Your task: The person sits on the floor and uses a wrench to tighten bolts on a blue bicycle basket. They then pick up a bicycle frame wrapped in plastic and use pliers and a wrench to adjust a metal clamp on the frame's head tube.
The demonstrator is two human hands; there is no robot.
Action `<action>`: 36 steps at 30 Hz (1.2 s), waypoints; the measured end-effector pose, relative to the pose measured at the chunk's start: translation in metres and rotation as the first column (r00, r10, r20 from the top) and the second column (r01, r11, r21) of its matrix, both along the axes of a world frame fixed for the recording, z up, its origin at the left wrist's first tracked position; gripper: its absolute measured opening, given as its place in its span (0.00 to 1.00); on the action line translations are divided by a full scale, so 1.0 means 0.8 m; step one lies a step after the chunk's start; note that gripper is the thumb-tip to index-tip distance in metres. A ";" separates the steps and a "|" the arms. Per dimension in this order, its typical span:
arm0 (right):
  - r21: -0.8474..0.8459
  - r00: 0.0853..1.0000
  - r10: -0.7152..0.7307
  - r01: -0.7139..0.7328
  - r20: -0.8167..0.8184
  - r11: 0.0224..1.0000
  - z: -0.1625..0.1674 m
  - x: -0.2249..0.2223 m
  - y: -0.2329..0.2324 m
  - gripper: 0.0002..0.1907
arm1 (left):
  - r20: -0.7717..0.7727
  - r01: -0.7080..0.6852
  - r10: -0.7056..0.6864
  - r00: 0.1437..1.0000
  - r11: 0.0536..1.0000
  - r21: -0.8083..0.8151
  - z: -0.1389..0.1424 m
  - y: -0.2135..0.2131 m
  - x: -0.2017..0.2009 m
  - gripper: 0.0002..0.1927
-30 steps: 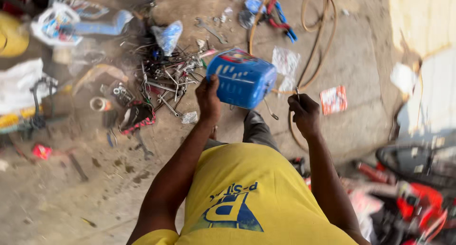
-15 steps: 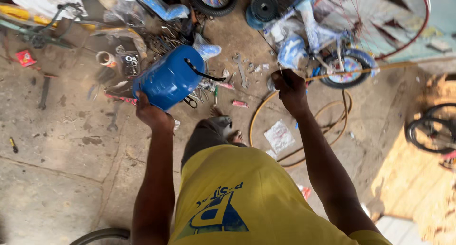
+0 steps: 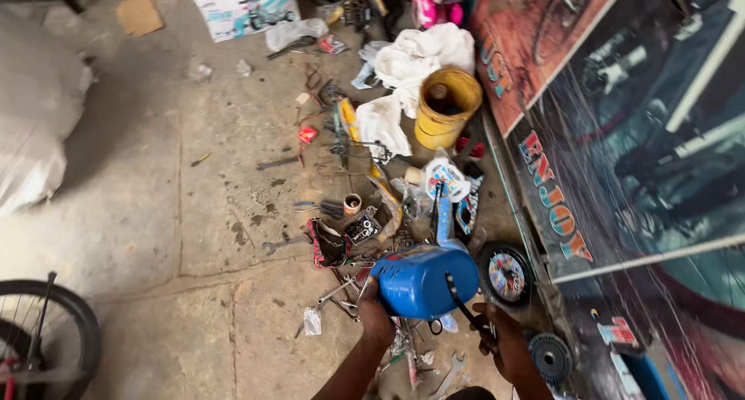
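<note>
Gripping a blue container (image 3: 423,282) left-handed (image 3: 374,316), right hand (image 3: 497,339) clasping its black strap (image 3: 459,304), above littered concrete floor (image 3: 155,214).

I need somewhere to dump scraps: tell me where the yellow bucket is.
In the head view the yellow bucket stands upper centre-right on the floor, beside the white cloth heap and against the poster wall.

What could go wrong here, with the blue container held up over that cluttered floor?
The left hand alone supports the blue container at one end; it could slip onto the scattered tools beneath. The black hose in the right hand might snag or pull free. Loose parts underfoot could also trip the person.
</note>
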State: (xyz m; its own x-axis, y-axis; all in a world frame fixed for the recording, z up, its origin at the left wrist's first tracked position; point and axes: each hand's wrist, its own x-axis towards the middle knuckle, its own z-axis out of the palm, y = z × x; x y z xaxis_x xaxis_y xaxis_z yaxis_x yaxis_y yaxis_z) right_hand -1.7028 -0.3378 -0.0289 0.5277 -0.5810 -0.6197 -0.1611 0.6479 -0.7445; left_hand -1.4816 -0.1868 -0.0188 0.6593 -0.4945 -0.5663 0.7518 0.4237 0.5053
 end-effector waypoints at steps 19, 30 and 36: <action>0.282 0.194 0.979 -0.938 -0.059 0.203 -0.065 0.078 -0.280 0.14 | 0.154 -0.248 0.236 0.959 0.448 0.859 -0.110 -0.131 -0.189 0.28; 0.244 0.128 0.939 -0.946 -0.318 0.212 -0.138 -0.020 -0.273 0.12 | 0.122 -0.326 0.382 0.916 0.530 0.783 -0.189 -0.081 -0.337 0.26; 0.221 0.137 0.935 -0.951 -0.328 0.217 -0.204 -0.081 -0.246 0.12 | 0.137 -0.391 0.419 0.898 0.613 0.687 -0.262 -0.060 -0.399 0.25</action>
State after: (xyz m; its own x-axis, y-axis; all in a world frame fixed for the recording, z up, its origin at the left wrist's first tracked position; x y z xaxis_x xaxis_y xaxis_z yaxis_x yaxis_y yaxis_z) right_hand -1.7677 -0.5345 -0.1917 0.4522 0.1929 -0.8708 -0.8450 -0.2197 -0.4875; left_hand -1.8007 -0.2350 -0.2284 0.6694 0.3528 -0.6537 0.6124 0.2361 0.7545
